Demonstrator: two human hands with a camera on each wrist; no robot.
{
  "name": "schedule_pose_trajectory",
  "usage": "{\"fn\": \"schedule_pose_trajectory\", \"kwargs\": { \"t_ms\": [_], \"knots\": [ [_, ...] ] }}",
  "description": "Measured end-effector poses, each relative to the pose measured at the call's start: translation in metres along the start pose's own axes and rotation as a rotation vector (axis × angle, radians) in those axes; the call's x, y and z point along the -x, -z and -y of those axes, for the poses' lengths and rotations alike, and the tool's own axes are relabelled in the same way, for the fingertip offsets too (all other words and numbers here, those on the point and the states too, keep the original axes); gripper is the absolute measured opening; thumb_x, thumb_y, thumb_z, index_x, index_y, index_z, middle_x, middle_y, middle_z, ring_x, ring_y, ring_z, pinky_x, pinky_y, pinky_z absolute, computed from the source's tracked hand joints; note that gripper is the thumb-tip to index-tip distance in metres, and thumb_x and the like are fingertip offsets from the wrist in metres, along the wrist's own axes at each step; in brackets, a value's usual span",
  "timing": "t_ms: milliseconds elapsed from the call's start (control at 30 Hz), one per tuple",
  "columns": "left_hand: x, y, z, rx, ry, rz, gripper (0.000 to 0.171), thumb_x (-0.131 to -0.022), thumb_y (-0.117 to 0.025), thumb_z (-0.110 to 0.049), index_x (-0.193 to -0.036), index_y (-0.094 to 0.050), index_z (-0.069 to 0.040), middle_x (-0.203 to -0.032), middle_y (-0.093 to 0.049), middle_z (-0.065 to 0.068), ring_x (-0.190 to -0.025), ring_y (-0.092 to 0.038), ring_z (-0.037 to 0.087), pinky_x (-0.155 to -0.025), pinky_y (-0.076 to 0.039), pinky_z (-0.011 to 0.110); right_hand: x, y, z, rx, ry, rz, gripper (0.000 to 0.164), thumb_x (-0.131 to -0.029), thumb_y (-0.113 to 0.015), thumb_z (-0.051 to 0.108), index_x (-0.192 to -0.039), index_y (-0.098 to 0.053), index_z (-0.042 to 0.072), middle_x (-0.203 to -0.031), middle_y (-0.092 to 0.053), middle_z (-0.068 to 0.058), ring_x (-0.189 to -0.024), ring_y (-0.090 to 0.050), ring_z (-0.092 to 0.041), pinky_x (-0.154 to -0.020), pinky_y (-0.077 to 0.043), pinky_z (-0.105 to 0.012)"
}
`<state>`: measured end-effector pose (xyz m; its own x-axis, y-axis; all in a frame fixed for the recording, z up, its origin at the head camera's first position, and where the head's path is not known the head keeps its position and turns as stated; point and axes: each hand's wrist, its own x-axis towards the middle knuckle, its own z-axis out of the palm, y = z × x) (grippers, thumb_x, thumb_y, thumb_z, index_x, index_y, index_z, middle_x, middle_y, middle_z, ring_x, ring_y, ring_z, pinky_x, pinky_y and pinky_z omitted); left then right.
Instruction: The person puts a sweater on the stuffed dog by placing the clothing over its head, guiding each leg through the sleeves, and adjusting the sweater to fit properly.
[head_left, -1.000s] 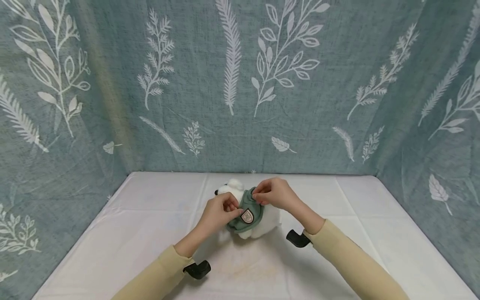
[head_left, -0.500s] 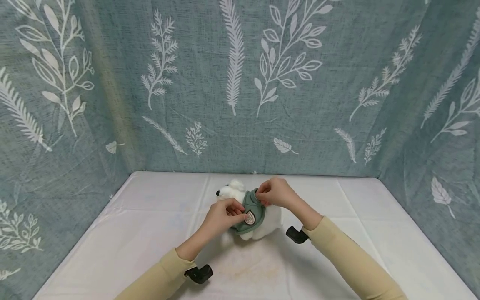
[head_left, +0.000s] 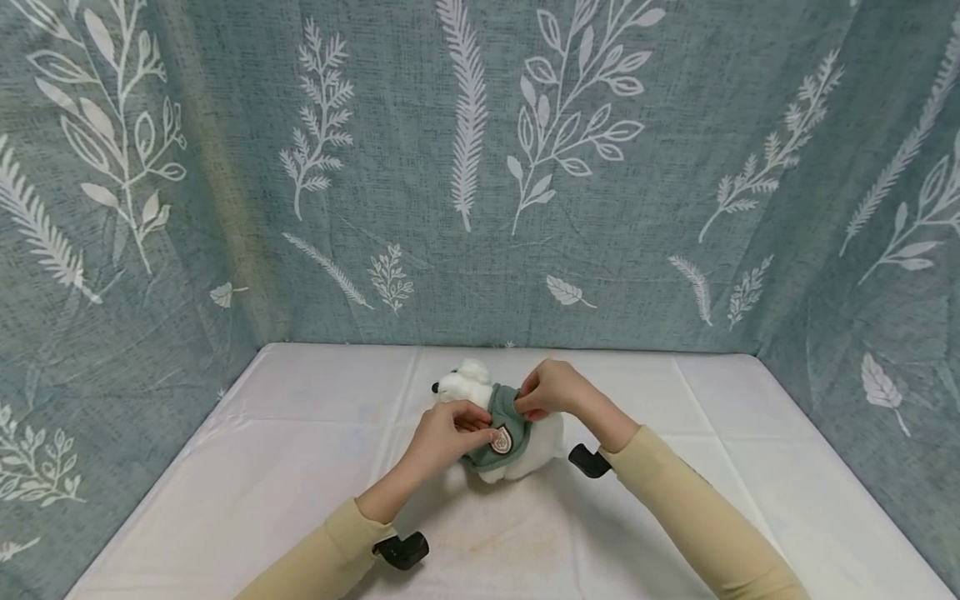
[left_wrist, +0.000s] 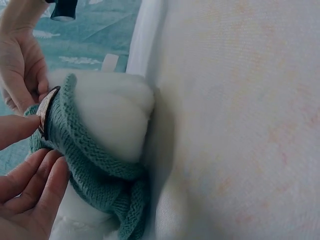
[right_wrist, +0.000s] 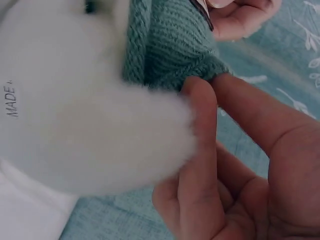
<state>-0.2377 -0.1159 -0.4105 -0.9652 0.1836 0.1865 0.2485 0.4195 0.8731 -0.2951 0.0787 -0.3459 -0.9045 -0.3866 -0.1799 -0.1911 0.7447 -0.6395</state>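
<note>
A white plush animal (head_left: 546, 440) with a dark nose stands on the white-covered table, its head toward the left. Around its body is a green knitted sweater (head_left: 506, 408) bearing a shield-shaped badge (head_left: 501, 440). My left hand (head_left: 444, 437) pinches the sweater by the badge; in the left wrist view, its thumb (left_wrist: 17, 130) lies against the badge, its fingers on the knit below. Higher on the back, my right hand (head_left: 558, 392) pinches the sweater's edge between thumb (right_wrist: 250, 107) and index finger. The animal's far side is hidden.
A white cloth (head_left: 300, 433) covers the table. Blue-green leaf-patterned curtains (head_left: 420, 167) hang behind and along both sides. Black wrist-camera mounts (head_left: 402, 550) stick out below both sleeves. A white label (right_wrist: 11, 100) shows on the plush.
My right hand has come down slightly, and the sweater's edge in it sits lower on the plush animal's back. My left hand stays by the badge, only slightly further right in view.
</note>
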Motion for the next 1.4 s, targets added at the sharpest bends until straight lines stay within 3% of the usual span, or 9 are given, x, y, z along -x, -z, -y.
{"fn": "schedule_pose_trajectory", "kwargs": {
  "t_ms": [133, 400, 567, 1000, 1100, 1233, 1400],
  "knots": [
    [0.0, -0.001, 0.001, 0.009, 0.01, -0.011, 0.022, -0.078, -0.079, -0.021, -0.093, -0.073, -0.007, -0.084, -0.072, 0.005, -0.073, -0.066, 0.011, -0.063, -0.053, 0.023, -0.001, -0.002, -0.002, -0.004, 0.004, 0.005, 0.012, -0.084, -0.07, 0.017, -0.076, -0.074, 0.008, -0.064, -0.069, 0.001, -0.059, -0.065, -0.007, -0.065, -0.055, -0.026],
    [0.0, -0.001, 0.002, 0.028, 0.018, -0.024, 0.021, -0.077, -0.079, -0.02, -0.093, -0.073, -0.007, -0.085, -0.072, 0.004, -0.074, -0.067, 0.01, -0.064, -0.053, 0.022, -0.007, -0.006, -0.01, -0.045, -0.055, -0.028, 0.011, -0.087, -0.068, 0.014, -0.092, -0.075, 0.008, -0.07, -0.07, 0.001, -0.061, -0.065, -0.006, -0.08, -0.055, -0.029],
    [0.0, 0.0, 0.002, 0.036, 0.024, -0.02, 0.02, -0.078, -0.078, -0.019, -0.093, -0.073, -0.007, -0.085, -0.072, 0.005, -0.075, -0.067, 0.011, -0.064, -0.054, 0.024, -0.009, -0.008, -0.011, -0.053, -0.053, -0.003, 0.009, -0.083, -0.071, 0.013, -0.089, -0.075, 0.008, -0.066, -0.07, 0.001, -0.059, -0.065, -0.007, -0.076, -0.055, -0.028],
    [-0.004, 0.001, 0.0, 0.126, 0.086, -0.005, 0.022, -0.077, -0.078, -0.011, -0.097, -0.073, -0.003, -0.092, -0.073, 0.012, -0.081, -0.07, 0.019, -0.069, -0.056, 0.028, -0.014, -0.013, -0.01, -0.117, -0.008, 0.151, 0.011, -0.086, -0.064, 0.007, -0.089, -0.073, 0.002, -0.066, -0.067, 0.0, -0.057, -0.062, -0.005, -0.062, -0.055, -0.022],
    [-0.004, 0.001, 0.001, 0.133, 0.084, -0.005, 0.022, -0.077, -0.078, -0.011, -0.097, -0.072, -0.003, -0.093, -0.072, 0.012, -0.083, -0.07, 0.02, -0.07, -0.057, 0.028, -0.015, -0.014, -0.009, -0.119, -0.017, 0.16, 0.01, -0.085, -0.063, 0.008, -0.079, -0.071, 0.005, -0.06, -0.061, 0.003, -0.053, -0.055, -0.004, -0.057, -0.05, -0.02],
    [-0.003, -0.001, 0.0, 0.122, 0.055, -0.008, 0.022, -0.078, -0.077, -0.012, -0.098, -0.072, -0.004, -0.094, -0.072, 0.011, -0.083, -0.07, 0.019, -0.069, -0.057, 0.027, -0.016, -0.016, -0.009, -0.15, -0.056, 0.145, 0.025, -0.084, -0.065, 0.009, -0.059, -0.058, 0.011, -0.048, -0.042, 0.005, -0.044, -0.037, -0.006, -0.05, -0.037, -0.02],
    [-0.001, -0.005, -0.002, 0.02, -0.017, -0.026, 0.019, -0.079, -0.077, -0.017, -0.094, -0.07, -0.009, -0.088, -0.07, 0.004, -0.077, -0.067, 0.013, -0.065, -0.055, 0.022, -0.016, -0.018, -0.01, -0.191, -0.137, 0.101, 0.038, -0.081, -0.065, 0.012, -0.049, -0.045, 0.017, -0.043, -0.031, 0.006, -0.04, -0.025, -0.007, -0.045, -0.029, -0.023]
  ]
}}
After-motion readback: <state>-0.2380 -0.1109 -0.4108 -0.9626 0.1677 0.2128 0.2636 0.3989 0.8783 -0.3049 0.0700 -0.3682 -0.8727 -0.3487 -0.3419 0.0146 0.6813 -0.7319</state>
